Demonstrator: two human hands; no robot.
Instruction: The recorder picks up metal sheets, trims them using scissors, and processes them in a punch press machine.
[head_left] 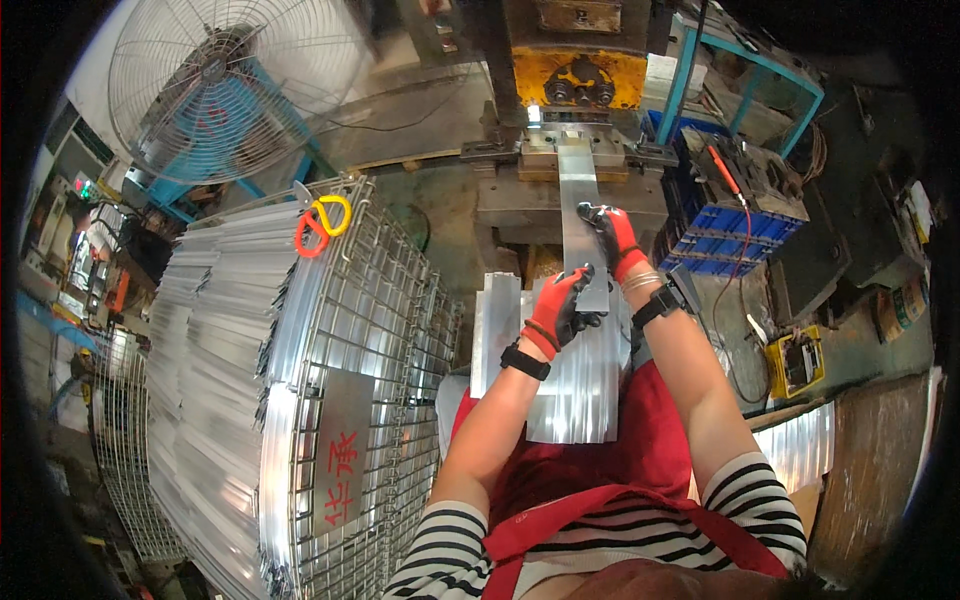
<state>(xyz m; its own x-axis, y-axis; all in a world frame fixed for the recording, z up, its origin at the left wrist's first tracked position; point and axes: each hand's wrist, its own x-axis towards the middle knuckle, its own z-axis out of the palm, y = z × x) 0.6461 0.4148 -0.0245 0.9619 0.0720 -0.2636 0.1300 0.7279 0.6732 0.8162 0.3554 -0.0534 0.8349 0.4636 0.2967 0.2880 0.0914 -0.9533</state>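
A long flat metal strip (578, 190) reaches from my hands into the die of a press (565, 140) ahead of me. My right hand (612, 235), in a red and black glove, grips the strip's right edge about halfway along. Closer to me, my left hand (562, 308), gloved the same way, is closed at the strip's near end on its left side. Some of its fingers are hidden. Below both hands, a stack of similar shiny metal strips (572, 412) lies in front of my red apron.
To the left stands a wire cage (375, 340) heaped with metal strips, scissors (322, 222) with red and yellow handles on its corner. A large fan (225, 90) is behind it. Blue crates (715, 235) with a red-handled tool stand right of the press, a yellow bin (797, 362) nearer.
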